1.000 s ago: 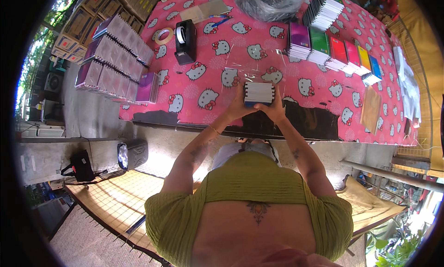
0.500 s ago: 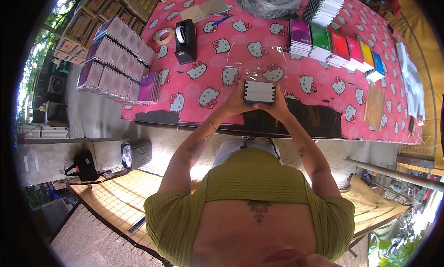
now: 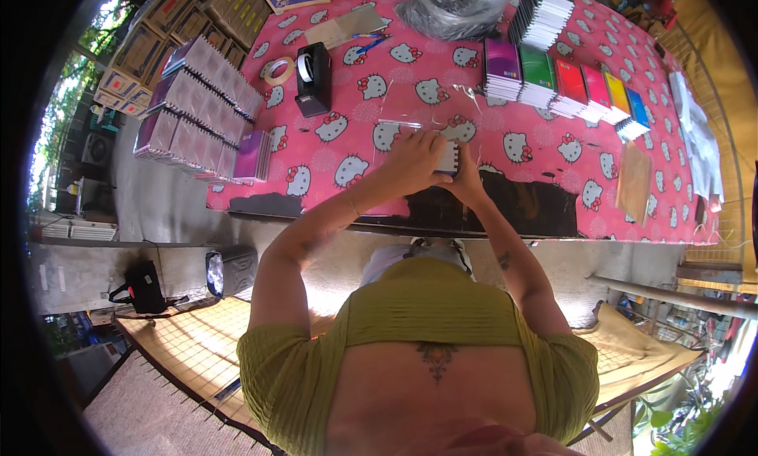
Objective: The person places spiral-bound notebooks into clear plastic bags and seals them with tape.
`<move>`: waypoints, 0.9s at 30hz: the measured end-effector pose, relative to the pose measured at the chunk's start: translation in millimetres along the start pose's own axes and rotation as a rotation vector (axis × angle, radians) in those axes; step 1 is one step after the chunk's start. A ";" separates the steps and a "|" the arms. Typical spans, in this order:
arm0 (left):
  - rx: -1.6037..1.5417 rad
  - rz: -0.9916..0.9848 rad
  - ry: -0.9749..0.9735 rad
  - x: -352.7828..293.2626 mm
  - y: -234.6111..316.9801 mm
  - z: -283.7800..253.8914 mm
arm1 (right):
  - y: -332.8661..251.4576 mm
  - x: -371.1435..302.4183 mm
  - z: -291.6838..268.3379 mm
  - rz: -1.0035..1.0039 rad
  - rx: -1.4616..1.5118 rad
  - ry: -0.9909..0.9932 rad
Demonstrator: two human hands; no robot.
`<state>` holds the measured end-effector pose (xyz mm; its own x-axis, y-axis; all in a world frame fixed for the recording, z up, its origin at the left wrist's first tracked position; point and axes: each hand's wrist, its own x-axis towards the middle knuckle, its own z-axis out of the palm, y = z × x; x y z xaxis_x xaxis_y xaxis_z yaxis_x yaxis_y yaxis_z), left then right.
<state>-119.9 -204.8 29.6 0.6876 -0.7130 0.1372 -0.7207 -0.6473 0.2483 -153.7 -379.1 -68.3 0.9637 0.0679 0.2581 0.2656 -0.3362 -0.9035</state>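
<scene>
A small stack of spiral notebooks (image 3: 450, 157), white page edges and black coils showing, stands near the table's front edge. My right hand (image 3: 467, 178) grips its right side, fingers wrapped round it. Across the top and left of the stack lies my left hand (image 3: 417, 157), its fingers bent over and hiding most of it. Just beyond my hands, a clear plastic wrapper (image 3: 426, 108) is spread on the pink cartoon-print tablecloth (image 3: 347, 172). A black tape dispenser (image 3: 313, 81) sits to the left, beside a roll of tan tape (image 3: 279, 71).
Wrapped notebook bundles (image 3: 197, 112) are piled at the left edge, with a purple bundle (image 3: 251, 156) beside them. Colourful notebook stacks (image 3: 553, 85) line the right side. Farther back are a plastic bag heap (image 3: 452, 10), blue scissors (image 3: 371, 44) and cardboard boxes (image 3: 162, 26).
My left hand has moved from the stack's left side up over its top, covering much of it. My right hand still grips the right side.
</scene>
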 end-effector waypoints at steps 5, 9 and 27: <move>-0.544 -0.467 0.300 5.1 -38.1 8.5 | 11.3 6.9 -33.2 0.014 -0.122 0.078; -1.098 -0.849 0.188 28.2 -79.0 48.4 | 43.4 26.8 -67.3 -0.018 -0.733 -0.150; -1.011 -0.934 0.149 34.2 -115.0 76.8 | 34.0 51.5 -44.0 0.596 0.287 -0.080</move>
<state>-20.3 -175.5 -68.0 0.9240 -0.0506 -0.3790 0.3402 -0.3436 0.8753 -96.1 -428.4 -70.7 0.9438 0.0207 -0.3298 -0.3275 -0.0748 -0.9419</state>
